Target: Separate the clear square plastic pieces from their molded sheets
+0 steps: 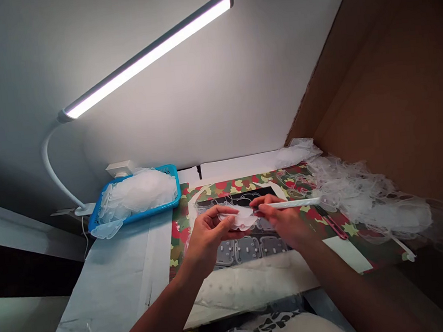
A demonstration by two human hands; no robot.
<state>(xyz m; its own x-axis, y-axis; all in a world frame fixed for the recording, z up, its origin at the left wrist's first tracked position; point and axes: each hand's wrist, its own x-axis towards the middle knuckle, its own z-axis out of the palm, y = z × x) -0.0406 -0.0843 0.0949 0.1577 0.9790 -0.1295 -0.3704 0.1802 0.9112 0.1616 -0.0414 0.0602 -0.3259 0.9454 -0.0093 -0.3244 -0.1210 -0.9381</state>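
My left hand (205,238) is closed round a thin, translucent white sheet piece (244,218) with a curved edge, held above the middle of the work surface. In my right hand (285,222) is a slim white pen-like tool (299,203), pinched near its left end while its long handle points right. Its tip meets or nearly meets the right edge of the piece; the fingers hide the exact contact. Below both hands lies a dark grey panel (249,249) with rounded, moulded outlines.
A blue basket (178,186) piled with translucent pieces (141,192) stands at back left. Loose clear scraps (382,203) heap up at right, beside a brown board (394,92). A red-handled cutter (335,225) lies on the camouflage-patterned mat (352,226). Overhead shines a lamp (152,55).
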